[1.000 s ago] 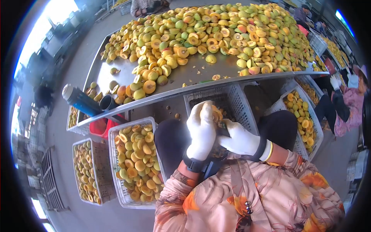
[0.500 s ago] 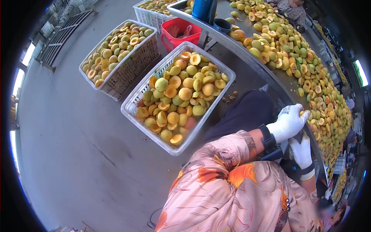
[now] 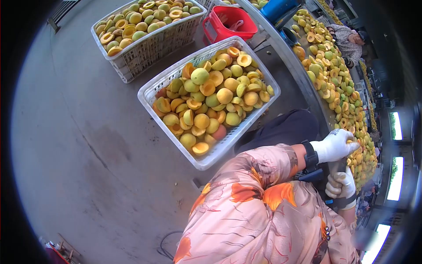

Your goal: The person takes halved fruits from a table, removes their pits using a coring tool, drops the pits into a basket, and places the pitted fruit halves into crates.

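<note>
Fruit (image 3: pixel 337 94), halved, yellow and green, heaped

On my feed, the metal tabletop (image 3: pixel 295 62) carries a heap of cut fruit (image 3: pixel 340 83), with a blue flask (image 3: pixel 278 9) and a dark cup (image 3: pixel 289 36) near its edge. I see the grey floor (image 3: pixel 88 154) bearing two pale crates (image 3: pixel 154 57) and a thin cable (image 3: pixel 161 243).

A stained grey floor (image 3: pixel 79 176) spreads wide, with bright windows (image 3: pixel 395 178) glowing beyond.
</note>
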The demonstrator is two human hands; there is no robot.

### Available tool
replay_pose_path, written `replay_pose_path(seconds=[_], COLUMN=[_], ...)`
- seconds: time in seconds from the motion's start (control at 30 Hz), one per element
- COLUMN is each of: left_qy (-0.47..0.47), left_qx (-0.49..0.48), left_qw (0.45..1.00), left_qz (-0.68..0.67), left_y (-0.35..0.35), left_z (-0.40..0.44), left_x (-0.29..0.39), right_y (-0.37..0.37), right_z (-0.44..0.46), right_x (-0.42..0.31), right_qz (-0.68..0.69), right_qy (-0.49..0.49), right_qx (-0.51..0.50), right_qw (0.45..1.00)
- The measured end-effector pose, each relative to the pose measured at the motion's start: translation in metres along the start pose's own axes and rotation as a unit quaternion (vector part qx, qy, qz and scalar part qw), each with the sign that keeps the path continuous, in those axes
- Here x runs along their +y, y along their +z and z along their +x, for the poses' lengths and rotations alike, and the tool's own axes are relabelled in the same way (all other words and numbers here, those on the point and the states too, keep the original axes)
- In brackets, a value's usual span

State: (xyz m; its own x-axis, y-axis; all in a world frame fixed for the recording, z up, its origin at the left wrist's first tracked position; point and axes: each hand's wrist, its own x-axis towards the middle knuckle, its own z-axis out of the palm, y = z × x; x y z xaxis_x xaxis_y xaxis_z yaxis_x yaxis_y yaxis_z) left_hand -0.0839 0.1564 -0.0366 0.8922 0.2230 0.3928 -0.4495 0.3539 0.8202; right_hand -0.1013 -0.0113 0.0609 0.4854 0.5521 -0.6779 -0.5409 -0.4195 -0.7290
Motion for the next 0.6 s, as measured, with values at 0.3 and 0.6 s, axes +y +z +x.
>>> replay_pose_path(seconds=[0.3,0.6], left_qy=[-0.059,-0.140], left_qx=[-0.116,0.001], left_qw=[0.966,0.984], left_qz=[-0.224,-0.110], left_y=[0.018,0.041], left_z=[0.004,0.016], left_x=[0.003,-0.047], right_y=[-0.035,-0.081], right_z=[-0.002,0.007], right_x=[0.018,0.053], right_qz=[0.185,0.238], right_qy=[0.017,-0.093], right_qx=[-0.217,-0.239], right_qw=[0.958,0.937])
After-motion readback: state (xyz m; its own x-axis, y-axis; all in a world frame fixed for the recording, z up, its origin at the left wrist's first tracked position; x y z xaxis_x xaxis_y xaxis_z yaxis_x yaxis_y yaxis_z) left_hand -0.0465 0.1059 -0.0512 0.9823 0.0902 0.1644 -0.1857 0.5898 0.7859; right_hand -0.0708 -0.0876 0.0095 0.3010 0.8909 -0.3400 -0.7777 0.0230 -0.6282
